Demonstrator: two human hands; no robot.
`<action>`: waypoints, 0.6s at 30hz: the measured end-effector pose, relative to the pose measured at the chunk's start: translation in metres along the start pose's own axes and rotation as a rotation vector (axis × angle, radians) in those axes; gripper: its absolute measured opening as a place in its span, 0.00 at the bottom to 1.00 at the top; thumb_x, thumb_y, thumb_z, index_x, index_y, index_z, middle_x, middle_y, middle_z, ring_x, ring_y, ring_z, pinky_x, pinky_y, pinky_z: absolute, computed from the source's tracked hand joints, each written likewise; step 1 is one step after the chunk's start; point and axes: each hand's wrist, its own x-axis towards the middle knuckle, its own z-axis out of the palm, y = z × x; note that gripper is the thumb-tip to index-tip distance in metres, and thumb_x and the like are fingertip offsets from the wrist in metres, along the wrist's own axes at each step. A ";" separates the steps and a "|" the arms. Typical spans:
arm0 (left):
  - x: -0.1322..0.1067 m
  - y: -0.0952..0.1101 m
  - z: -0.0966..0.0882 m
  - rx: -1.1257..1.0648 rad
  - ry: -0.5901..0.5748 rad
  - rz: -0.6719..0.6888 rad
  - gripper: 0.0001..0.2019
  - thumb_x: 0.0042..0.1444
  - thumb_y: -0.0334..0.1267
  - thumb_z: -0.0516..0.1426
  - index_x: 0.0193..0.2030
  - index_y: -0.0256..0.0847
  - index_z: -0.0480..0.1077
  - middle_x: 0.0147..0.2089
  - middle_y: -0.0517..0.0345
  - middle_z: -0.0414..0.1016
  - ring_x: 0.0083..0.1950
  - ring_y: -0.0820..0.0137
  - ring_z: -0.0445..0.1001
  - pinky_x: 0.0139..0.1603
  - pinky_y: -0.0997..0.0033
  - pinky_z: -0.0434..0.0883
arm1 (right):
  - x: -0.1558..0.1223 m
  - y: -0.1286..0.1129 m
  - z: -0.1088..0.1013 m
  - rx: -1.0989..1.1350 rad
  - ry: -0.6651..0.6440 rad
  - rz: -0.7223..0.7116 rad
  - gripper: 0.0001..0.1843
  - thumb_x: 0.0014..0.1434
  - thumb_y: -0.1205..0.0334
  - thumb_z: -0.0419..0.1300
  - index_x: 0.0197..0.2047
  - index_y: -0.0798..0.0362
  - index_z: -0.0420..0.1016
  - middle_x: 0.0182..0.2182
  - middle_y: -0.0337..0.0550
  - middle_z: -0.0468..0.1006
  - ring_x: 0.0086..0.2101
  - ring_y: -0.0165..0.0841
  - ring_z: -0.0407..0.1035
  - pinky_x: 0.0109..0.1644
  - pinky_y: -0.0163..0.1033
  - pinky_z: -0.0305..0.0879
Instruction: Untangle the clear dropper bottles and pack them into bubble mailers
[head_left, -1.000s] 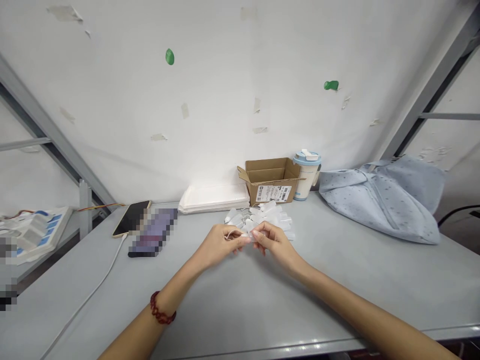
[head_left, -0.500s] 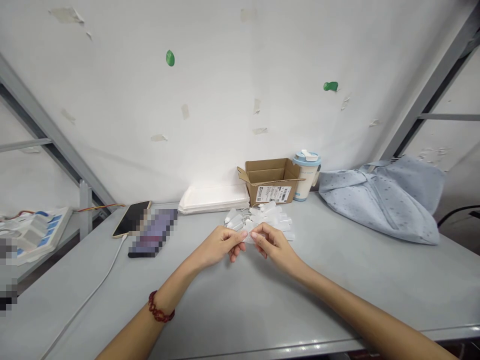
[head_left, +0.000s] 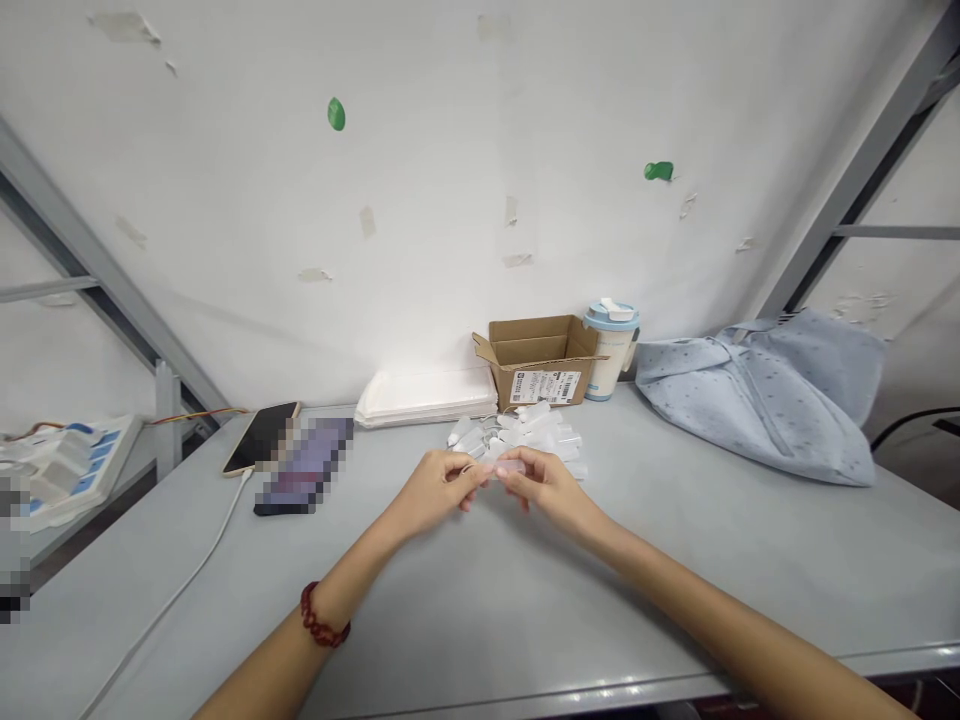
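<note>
- Not much had moved over the last second: your left hand [head_left: 439, 490] and right hand [head_left: 546, 487] stayed at the same spot, just on the near side of the pile of small plastic pieces [head_left: 529, 435].
- Both hands were pinched shut, fingertips almost meeting, on one small clear piece [head_left: 504, 467] held between them a little above the table [head_left: 487, 610].
- The only real change was in the fingers. The left ones had curled in tighter than half a second earlier, and the piece sat more toward your right fingertips. To me that read as fiddly fitting work on the same piece, not a swap to a new one. The piece was too small to tell whether it was in one part or two.
- The pile looked about the same as before.
- Containers: the cardboard box [head_left: 544, 362] at the far edge stood open, but its inside was hidden from this angle, so I couldn't tell what it held.
- The cup with the blue lid [head_left: 611, 350], just right of the box, was closed.
- The stack of white trays [head_left: 427, 397] to the left of the box showed nothing in it.
- Off to the left lay a phone [head_left: 262, 437] on its cable, and a blue cloth bundle [head_left: 757, 395] sat well to the right.
</note>
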 end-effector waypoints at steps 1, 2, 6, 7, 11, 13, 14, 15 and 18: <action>0.001 -0.001 -0.002 -0.057 -0.013 -0.027 0.19 0.56 0.49 0.51 0.21 0.36 0.65 0.18 0.63 0.64 0.21 0.75 0.63 0.26 0.75 0.60 | -0.001 0.001 0.002 -0.123 0.042 -0.093 0.14 0.57 0.51 0.55 0.38 0.54 0.70 0.27 0.40 0.70 0.24 0.28 0.61 0.27 0.34 0.59; 0.001 -0.002 -0.004 -0.108 -0.030 -0.044 0.20 0.55 0.50 0.52 0.22 0.36 0.66 0.19 0.63 0.64 0.21 0.74 0.64 0.26 0.74 0.61 | -0.002 0.002 0.003 -0.244 0.077 -0.191 0.14 0.58 0.54 0.54 0.41 0.54 0.70 0.29 0.41 0.71 0.26 0.29 0.62 0.29 0.35 0.59; 0.003 -0.005 -0.009 -0.221 -0.116 -0.057 0.20 0.54 0.50 0.54 0.21 0.35 0.67 0.19 0.62 0.65 0.21 0.75 0.66 0.27 0.73 0.63 | -0.006 0.006 0.004 -0.515 0.113 -0.470 0.13 0.62 0.58 0.48 0.43 0.56 0.69 0.28 0.43 0.70 0.28 0.32 0.63 0.32 0.37 0.58; 0.002 -0.006 -0.009 -0.231 -0.126 -0.055 0.20 0.54 0.49 0.54 0.21 0.35 0.67 0.19 0.62 0.65 0.21 0.75 0.65 0.27 0.73 0.63 | -0.006 0.006 0.003 -0.518 0.104 -0.475 0.14 0.63 0.58 0.47 0.42 0.56 0.69 0.27 0.43 0.70 0.28 0.32 0.63 0.33 0.37 0.58; 0.001 -0.005 -0.008 -0.213 -0.133 -0.014 0.19 0.55 0.48 0.54 0.20 0.35 0.67 0.17 0.64 0.62 0.20 0.76 0.64 0.28 0.73 0.64 | -0.006 0.000 0.002 -0.419 0.050 -0.307 0.17 0.64 0.54 0.46 0.32 0.54 0.69 0.23 0.38 0.68 0.25 0.29 0.60 0.30 0.35 0.55; 0.000 -0.003 -0.007 -0.173 -0.131 0.008 0.19 0.55 0.47 0.54 0.19 0.36 0.67 0.16 0.64 0.63 0.21 0.75 0.64 0.30 0.73 0.64 | -0.005 -0.002 0.002 -0.297 0.029 -0.175 0.20 0.62 0.49 0.47 0.26 0.54 0.67 0.19 0.35 0.62 0.22 0.27 0.55 0.27 0.34 0.51; 0.000 -0.001 -0.006 -0.150 -0.127 0.018 0.19 0.56 0.46 0.54 0.19 0.36 0.66 0.16 0.63 0.64 0.22 0.75 0.64 0.31 0.73 0.64 | -0.005 -0.002 0.002 -0.209 0.010 -0.100 0.22 0.60 0.46 0.49 0.25 0.54 0.65 0.17 0.34 0.59 0.20 0.26 0.52 0.25 0.33 0.49; 0.000 0.000 -0.006 -0.127 -0.119 0.028 0.20 0.56 0.46 0.54 0.18 0.36 0.66 0.16 0.62 0.64 0.23 0.74 0.65 0.33 0.73 0.65 | -0.004 -0.002 0.002 -0.123 -0.017 -0.029 0.23 0.59 0.44 0.49 0.24 0.54 0.64 0.16 0.32 0.56 0.19 0.25 0.49 0.23 0.33 0.47; -0.002 0.004 -0.004 -0.063 -0.101 0.031 0.20 0.55 0.45 0.54 0.16 0.36 0.66 0.16 0.62 0.66 0.24 0.74 0.64 0.32 0.76 0.64 | -0.002 0.000 0.001 0.125 -0.120 0.157 0.25 0.55 0.39 0.52 0.24 0.54 0.64 0.13 0.28 0.47 0.17 0.23 0.41 0.20 0.33 0.42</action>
